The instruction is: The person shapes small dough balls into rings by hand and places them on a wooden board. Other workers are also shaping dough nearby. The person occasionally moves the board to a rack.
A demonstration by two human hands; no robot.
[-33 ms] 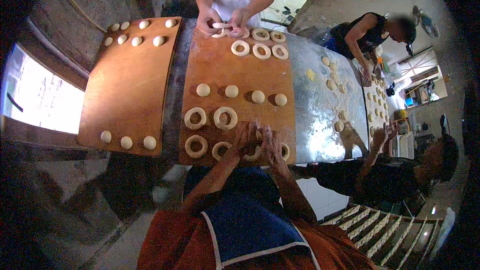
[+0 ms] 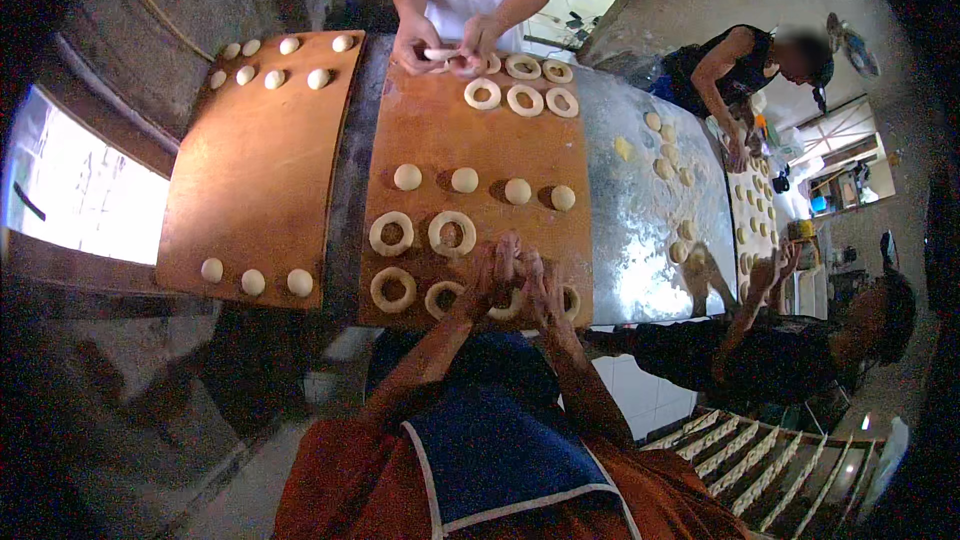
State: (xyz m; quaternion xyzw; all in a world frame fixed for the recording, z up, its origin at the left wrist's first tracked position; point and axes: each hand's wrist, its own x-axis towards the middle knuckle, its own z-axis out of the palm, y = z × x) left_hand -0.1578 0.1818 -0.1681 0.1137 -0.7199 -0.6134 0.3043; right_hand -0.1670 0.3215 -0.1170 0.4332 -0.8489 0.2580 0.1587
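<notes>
My left hand (image 2: 488,272) and my right hand (image 2: 543,290) are close together over the near edge of the middle wooden board (image 2: 440,145). Both have curled fingers and meet at the fingertips; whatever is between them is hidden. Beneath and beside them lie dough rings, partly covered by my wrists, among them one ring (image 2: 571,302) by my right hand. Left of my hands are more rings, including a large one (image 2: 470,234) and another (image 2: 393,274). A row of round dough balls (image 2: 517,191) sits just beyond my fingers.
Across the board a person in a white shirt holds a dough ring (image 2: 440,54) above several finished-looking rings (image 2: 524,100). A second board (image 2: 250,160) with dough balls stands left. Right is a floury metal tabletop (image 2: 640,200), with two people working beyond; twisted dough strips (image 2: 740,460) lie lower right.
My fingers have shifted slightly against each other, the left fingertips a little higher. The person across has tilted the dough ring a little. The dough on the boards stays in place.
</notes>
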